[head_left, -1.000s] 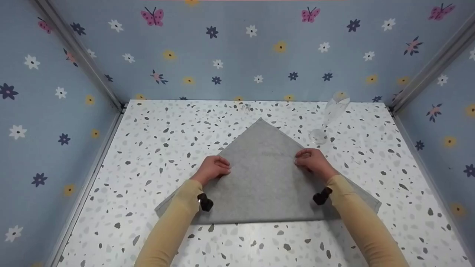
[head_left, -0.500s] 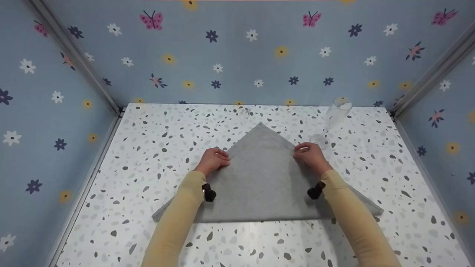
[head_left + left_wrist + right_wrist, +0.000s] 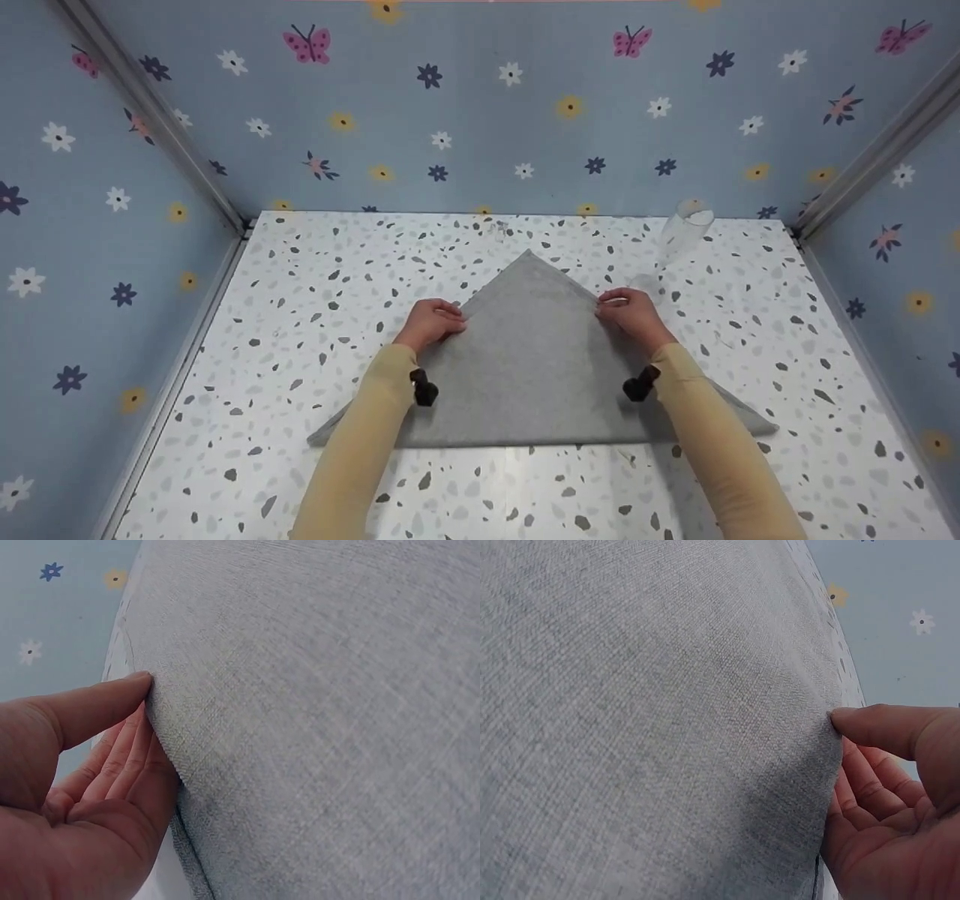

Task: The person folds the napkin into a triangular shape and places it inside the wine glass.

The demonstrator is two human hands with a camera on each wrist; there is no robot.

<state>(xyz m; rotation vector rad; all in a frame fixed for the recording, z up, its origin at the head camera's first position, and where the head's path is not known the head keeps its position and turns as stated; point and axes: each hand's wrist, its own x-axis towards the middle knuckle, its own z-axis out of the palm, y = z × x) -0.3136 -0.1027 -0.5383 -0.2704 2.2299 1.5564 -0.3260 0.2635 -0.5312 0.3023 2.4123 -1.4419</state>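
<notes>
A grey cloth napkin [image 3: 525, 360], folded into a triangle, lies on the speckled table with its peak pointing to the back wall. My left hand [image 3: 431, 324] pinches its left slanted edge; in the left wrist view the thumb [image 3: 112, 701] is on top and the other fingers are under the cloth. On the opposite slanted edge, my right hand [image 3: 631, 315] pinches the fabric the same way, thumb [image 3: 877, 724] above and fingers below in the right wrist view. The forearms hide parts of both lower edges near the side corners.
Behind my right hand stands a clear, tall, footed glass [image 3: 684, 232], its base partly hidden by the hand. Flower-patterned blue panels [image 3: 480, 112] enclose the back and both sides of the white speckled table [image 3: 315, 300].
Both hands have shifted slightly up along the slanted edges and now pinch them. The napkin's side corners look slightly raised or curled. The head view has tilted a little.
</notes>
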